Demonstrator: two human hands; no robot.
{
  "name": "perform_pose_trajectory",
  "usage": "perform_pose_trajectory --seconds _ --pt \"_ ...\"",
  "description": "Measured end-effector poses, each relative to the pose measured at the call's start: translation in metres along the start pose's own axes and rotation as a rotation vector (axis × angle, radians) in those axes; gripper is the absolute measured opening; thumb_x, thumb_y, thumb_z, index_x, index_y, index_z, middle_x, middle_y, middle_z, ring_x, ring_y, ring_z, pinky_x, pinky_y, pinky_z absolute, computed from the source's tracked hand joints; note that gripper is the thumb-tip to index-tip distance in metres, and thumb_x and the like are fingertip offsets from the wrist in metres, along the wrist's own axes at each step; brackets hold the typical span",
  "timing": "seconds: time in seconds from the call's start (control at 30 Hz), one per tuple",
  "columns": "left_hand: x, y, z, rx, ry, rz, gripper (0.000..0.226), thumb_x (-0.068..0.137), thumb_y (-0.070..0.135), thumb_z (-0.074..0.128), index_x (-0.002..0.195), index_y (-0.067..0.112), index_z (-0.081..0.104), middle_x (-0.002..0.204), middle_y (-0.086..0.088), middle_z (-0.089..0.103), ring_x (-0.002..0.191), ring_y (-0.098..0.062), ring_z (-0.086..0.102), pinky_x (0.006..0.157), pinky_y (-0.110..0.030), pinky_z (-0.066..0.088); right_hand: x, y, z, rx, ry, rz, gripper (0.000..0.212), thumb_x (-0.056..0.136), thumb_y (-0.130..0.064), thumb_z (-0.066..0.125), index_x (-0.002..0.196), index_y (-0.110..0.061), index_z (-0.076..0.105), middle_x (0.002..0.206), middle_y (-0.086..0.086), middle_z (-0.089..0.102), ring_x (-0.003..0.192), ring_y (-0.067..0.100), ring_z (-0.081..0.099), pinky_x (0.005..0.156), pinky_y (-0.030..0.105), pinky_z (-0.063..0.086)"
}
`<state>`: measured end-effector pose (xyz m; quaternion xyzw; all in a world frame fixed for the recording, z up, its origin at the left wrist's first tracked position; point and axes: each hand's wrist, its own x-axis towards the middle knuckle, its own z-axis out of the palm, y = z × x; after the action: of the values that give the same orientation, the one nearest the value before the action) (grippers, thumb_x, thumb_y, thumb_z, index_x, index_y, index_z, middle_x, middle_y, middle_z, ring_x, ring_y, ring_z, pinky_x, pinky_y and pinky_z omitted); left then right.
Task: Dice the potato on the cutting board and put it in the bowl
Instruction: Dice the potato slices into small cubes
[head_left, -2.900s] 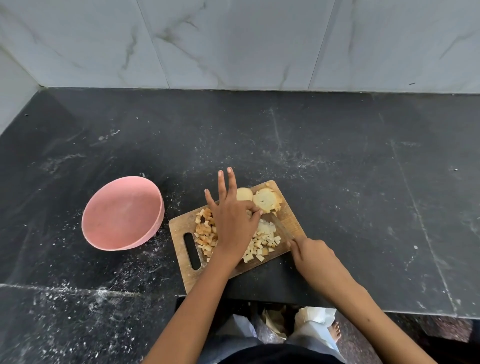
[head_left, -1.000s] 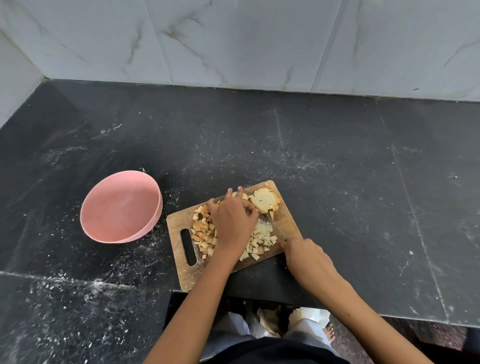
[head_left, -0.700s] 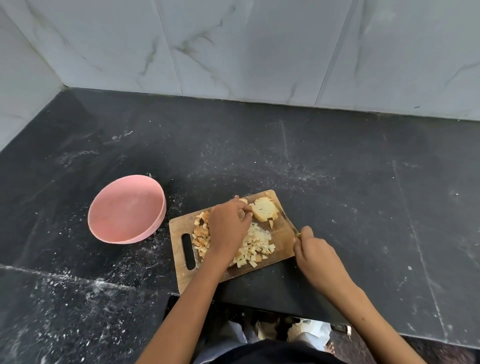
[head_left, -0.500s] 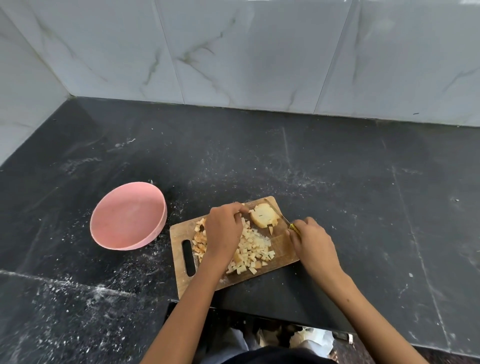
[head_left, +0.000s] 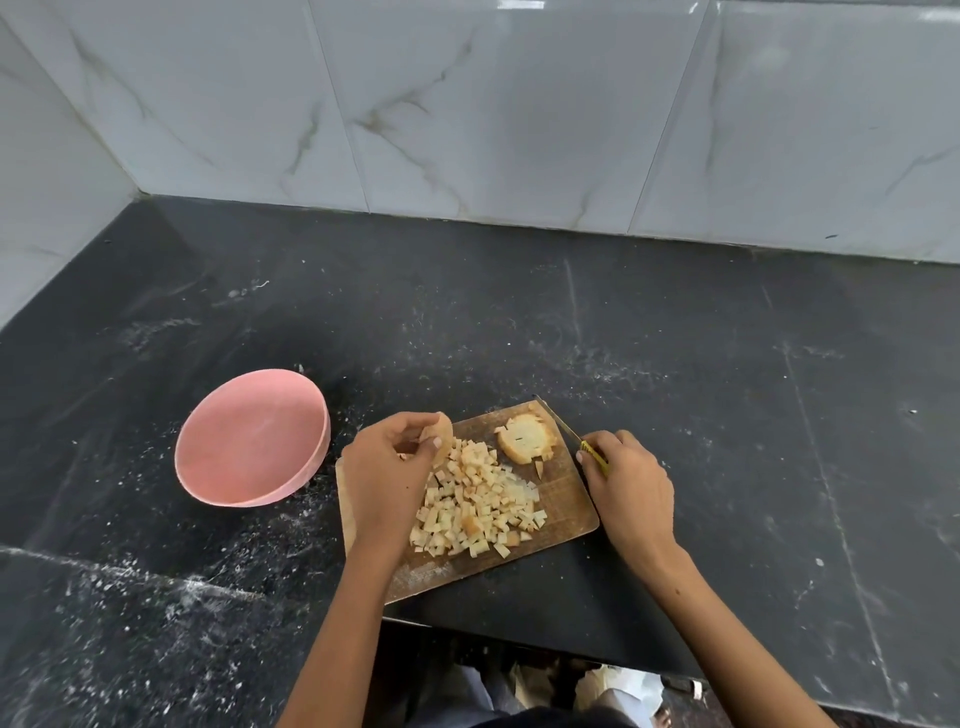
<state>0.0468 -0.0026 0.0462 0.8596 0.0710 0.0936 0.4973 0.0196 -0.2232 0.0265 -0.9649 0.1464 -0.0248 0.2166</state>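
Note:
A wooden cutting board (head_left: 563, 499) lies near the counter's front edge. A heap of diced potato (head_left: 478, 499) covers its middle. A scored potato slice (head_left: 525, 438) lies flat at the board's far right corner. My left hand (head_left: 387, 467) pinches another potato slice (head_left: 439, 434) lifted over the board's far left part. My right hand (head_left: 626, 488) grips a thin knife (head_left: 569, 431) by its yellow handle, the blade lying along the board's right edge. The pink bowl (head_left: 254, 439) stands empty to the left of the board.
The black stone counter (head_left: 571, 322) is dusted with white specks. White marble-look tiled walls (head_left: 467, 104) close off the back and the left side. The counter's front edge runs just below the board, with my legs and a bag underneath.
My left hand went from lying flat on the dice to picking up a potato slice and lifting it. My right hand drew the knife off the dice to the board's right edge.

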Motion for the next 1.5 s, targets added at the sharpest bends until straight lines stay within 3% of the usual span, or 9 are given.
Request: perform_pose_trajectory --seconds 0.17,0.37,0.5,0.57,0.7,0.93,1.1,1.27,1.5 --pt "-0.008 -0.007 -0.008 -0.188 0.010 -0.110 0.028 0.075 0.005 0.080 0.094 0.025 0.075 0.088 0.007 0.074 0.078 -0.009 0.071 0.077 -0.038 0.059 -0.007 0.001 0.004 0.034 0.038 -0.028 0.017 0.094 -0.024 0.056 0.096 -0.014 0.070 0.092 -0.002 0.052 0.068 0.015 0.050 0.057 0.026 0.034" --pt "-0.016 -0.011 -0.011 -0.295 0.016 -0.200 0.028 0.075 0.001 0.079 0.090 0.024 0.075 0.085 0.006 0.075 0.082 -0.013 0.072 0.077 -0.032 0.058 -0.017 0.008 0.003 0.029 -0.034 -0.115 0.020 0.095 -0.020 0.055 0.100 -0.010 0.071 0.089 -0.004 0.048 0.069 0.015 0.048 0.055 0.026 0.030" --pt "-0.020 -0.010 -0.011 -0.340 0.006 -0.234 0.027 0.074 -0.001 0.079 0.090 0.020 0.075 0.083 0.006 0.075 0.080 -0.010 0.072 0.069 -0.017 0.055 -0.021 0.015 -0.001 0.022 -0.060 -0.182 0.018 0.095 -0.020 0.056 0.098 -0.011 0.071 0.088 -0.007 0.045 0.067 0.013 0.046 0.049 0.017 0.024" --pt "-0.021 -0.008 -0.010 -0.352 0.001 -0.245 0.026 0.074 -0.002 0.078 0.093 0.016 0.075 0.082 0.005 0.075 0.079 -0.008 0.072 0.067 -0.015 0.054 -0.024 0.020 -0.002 0.038 -0.056 -0.213 0.016 0.093 -0.019 0.059 0.097 -0.012 0.072 0.086 -0.008 0.046 0.065 0.012 0.045 0.049 0.014 0.024" --pt "-0.022 -0.009 -0.009 -0.367 0.001 -0.267 0.026 0.075 -0.003 0.078 0.098 0.007 0.075 0.087 -0.001 0.075 0.080 -0.009 0.072 0.069 -0.015 0.054 -0.029 0.026 -0.002 0.057 -0.037 -0.275 0.012 0.088 -0.017 0.066 0.097 -0.015 0.074 0.085 -0.006 0.054 0.063 0.011 0.050 0.050 0.023 0.033" --pt "-0.025 -0.005 -0.010 -0.392 0.011 -0.270 0.025 0.076 -0.006 0.075 0.097 0.007 0.074 0.088 -0.001 0.074 0.078 -0.006 0.071 0.066 -0.012 0.052 -0.008 0.022 0.000 0.031 0.020 -0.103 0.017 0.093 -0.021 0.059 0.098 -0.012 0.072 0.093 -0.001 0.057 0.071 0.018 0.052 0.059 0.027 0.035" --pt "-0.027 -0.007 -0.012 -0.394 0.031 -0.284 0.024 0.076 -0.006 0.075 0.096 0.008 0.074 0.089 -0.002 0.074 0.079 -0.007 0.071 0.067 -0.012 0.052 -0.018 0.017 0.007 0.036 -0.017 -0.207 0.015 0.092 -0.019 0.060 0.098 -0.011 0.072 0.089 -0.001 0.054 0.067 0.018 0.053 0.054 0.026 0.034" --pt "-0.025 -0.009 -0.011 -0.421 0.050 -0.330 0.024 0.076 -0.005 0.075 0.096 0.008 0.074 0.088 -0.001 0.075 0.079 -0.007 0.071 0.067 -0.013 0.052 -0.028 0.021 0.010 0.028 -0.034 -0.291 0.009 0.089 -0.017 0.064 0.089 -0.011 0.072 0.085 -0.004 0.053 0.059 0.011 0.044 0.046 0.015 0.020" --pt "-0.025 -0.007 -0.012 -0.446 0.054 -0.345 0.024 0.076 -0.005 0.075 0.097 0.006 0.074 0.090 -0.002 0.074 0.081 -0.006 0.071 0.068 -0.012 0.052 -0.024 0.023 0.002 0.052 0.015 -0.351 0.006 0.087 -0.016 0.067 0.089 -0.013 0.072 0.083 -0.005 0.053 0.056 0.011 0.045 0.044 0.020 0.029"
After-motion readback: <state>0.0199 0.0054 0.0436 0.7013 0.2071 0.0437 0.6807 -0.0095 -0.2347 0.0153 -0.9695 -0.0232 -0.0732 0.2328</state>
